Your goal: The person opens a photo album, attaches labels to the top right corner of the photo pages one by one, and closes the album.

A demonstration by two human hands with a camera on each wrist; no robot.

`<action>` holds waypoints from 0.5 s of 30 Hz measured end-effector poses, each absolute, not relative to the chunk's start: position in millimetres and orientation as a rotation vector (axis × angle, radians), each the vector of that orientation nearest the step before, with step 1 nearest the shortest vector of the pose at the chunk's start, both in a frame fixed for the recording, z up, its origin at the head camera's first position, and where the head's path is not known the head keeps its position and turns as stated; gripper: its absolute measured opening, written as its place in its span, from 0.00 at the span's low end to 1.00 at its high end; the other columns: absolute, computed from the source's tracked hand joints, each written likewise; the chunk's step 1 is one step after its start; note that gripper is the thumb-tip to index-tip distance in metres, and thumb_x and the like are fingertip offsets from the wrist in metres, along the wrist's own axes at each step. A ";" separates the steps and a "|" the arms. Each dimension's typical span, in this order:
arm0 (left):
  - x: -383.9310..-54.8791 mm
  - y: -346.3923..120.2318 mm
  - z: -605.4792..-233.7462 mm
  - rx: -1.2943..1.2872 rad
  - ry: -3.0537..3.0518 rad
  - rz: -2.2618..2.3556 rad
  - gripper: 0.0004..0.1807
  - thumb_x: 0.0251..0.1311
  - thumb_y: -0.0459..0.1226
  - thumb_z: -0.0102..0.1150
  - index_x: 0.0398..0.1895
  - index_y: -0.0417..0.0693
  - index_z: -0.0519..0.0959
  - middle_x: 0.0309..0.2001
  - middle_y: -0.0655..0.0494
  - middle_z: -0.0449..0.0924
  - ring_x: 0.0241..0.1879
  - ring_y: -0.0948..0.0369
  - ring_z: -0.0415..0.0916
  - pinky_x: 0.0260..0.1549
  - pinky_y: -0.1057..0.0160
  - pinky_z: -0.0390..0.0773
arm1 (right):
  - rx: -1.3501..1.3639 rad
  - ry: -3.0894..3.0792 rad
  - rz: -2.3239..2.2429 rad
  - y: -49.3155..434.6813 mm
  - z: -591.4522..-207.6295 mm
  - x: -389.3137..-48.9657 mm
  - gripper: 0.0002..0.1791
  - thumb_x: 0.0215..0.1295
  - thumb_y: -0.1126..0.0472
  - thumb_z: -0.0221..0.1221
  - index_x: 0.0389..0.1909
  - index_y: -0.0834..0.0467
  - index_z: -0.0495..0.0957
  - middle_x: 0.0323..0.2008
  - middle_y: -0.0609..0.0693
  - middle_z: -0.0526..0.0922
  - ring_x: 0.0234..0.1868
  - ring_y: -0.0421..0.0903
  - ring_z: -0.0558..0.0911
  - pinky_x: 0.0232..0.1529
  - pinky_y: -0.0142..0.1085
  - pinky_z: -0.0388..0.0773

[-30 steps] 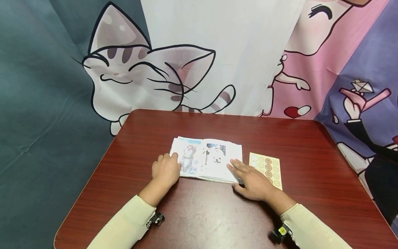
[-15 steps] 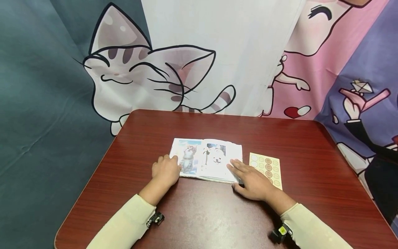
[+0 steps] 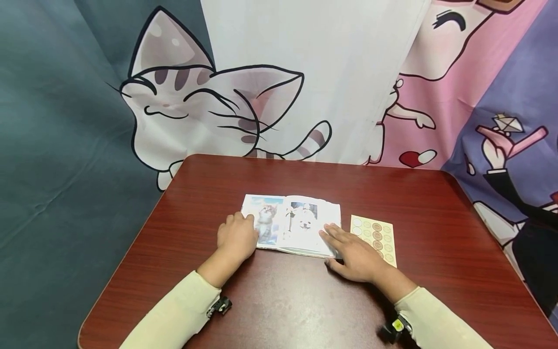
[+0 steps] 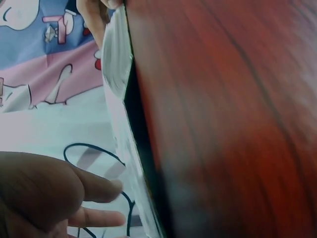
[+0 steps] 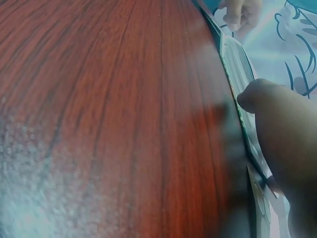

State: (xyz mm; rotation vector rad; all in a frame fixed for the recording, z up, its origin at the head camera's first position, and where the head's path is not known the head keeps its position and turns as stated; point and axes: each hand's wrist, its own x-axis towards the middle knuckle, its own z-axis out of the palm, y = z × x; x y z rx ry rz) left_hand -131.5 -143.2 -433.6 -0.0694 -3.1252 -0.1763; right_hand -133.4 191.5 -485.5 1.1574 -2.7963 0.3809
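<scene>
An open picture book (image 3: 283, 232) lies on the table, a kitten picture on its left page and a white furry animal on its right. My left hand (image 3: 237, 236) is at the left page's near outer edge. In the left wrist view, the thumb and a finger of that left hand (image 4: 47, 193) reach straight toward the page. My right hand (image 3: 355, 254) rests with fingers spread on the right page's outer edge. Its thumb (image 5: 255, 94) lies by the book's near edge in the right wrist view.
A pale yellow sheet of round stickers (image 3: 385, 232) lies right of the book, partly under my right hand and wrist. The reddish-brown table (image 3: 287, 305) has rounded corners. A cartoon-printed cloth (image 3: 340, 58) hangs behind it.
The left page's slightly raised far corner has settled flat. My left hand drew back a little, then shifted slightly onto the page. The right hand has stayed in place.
</scene>
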 end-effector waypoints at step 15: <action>-121.2 -96.6 -419.1 -0.445 -3.019 -0.748 0.18 0.69 0.46 0.64 0.58 0.51 0.81 0.55 0.51 0.79 0.53 0.50 0.80 0.45 0.48 0.81 | 1.061 -2.803 0.430 204.2 -484.0 -127.0 0.40 0.68 0.44 0.63 0.75 0.60 0.67 0.74 0.60 0.67 0.75 0.59 0.64 0.68 0.57 0.66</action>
